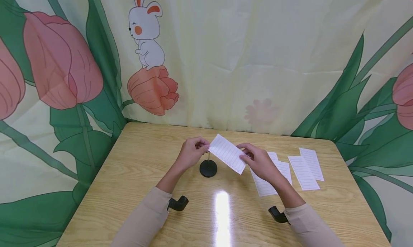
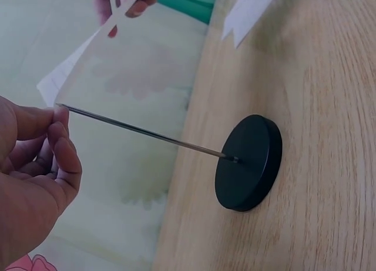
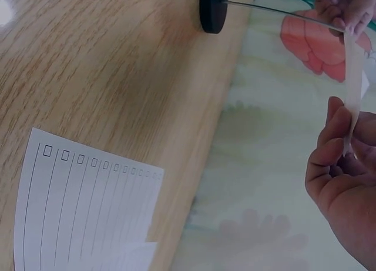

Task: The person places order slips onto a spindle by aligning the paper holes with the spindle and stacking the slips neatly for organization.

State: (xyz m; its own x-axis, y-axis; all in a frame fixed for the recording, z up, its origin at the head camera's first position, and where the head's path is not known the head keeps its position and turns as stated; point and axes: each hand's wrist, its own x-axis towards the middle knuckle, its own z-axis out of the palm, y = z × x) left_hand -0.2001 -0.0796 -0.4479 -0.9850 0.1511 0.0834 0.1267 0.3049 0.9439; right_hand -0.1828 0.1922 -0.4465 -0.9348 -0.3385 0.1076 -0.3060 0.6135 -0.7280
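The lined slip (image 1: 227, 153) sat at the centre of the head view, held in the air above the worktop (image 1: 129, 175) by both hands, tilted from upper left down to lower right. Beneath it stood the spike stand, a black round base (image 1: 208, 168) with a thin metal pin (image 2: 147, 131) rising toward the slip's left end. In the left wrist view the pin's tip met the paper right at the left hand's fingertips.

The left hand (image 1: 191, 153) pinched the slip's upper left end, thumb and fingers curled close on it beside the pin's tip. The right hand (image 1: 259, 164) pinched the lower right end between thumb and forefinger; in the right wrist view the paper showed edge-on there, thin and slightly bowed.

The slip looked light, limp and easy to tear or crease, so a grip at both short ends, keeping it lightly taut, seemed the sound way to hold it; the pin's tip looked sharp enough to warrant keeping fingers to one side.

At right of centre, more lined slips (image 1: 304, 170) lay flat on the worktop, some overlapping, one partly under the right hand.
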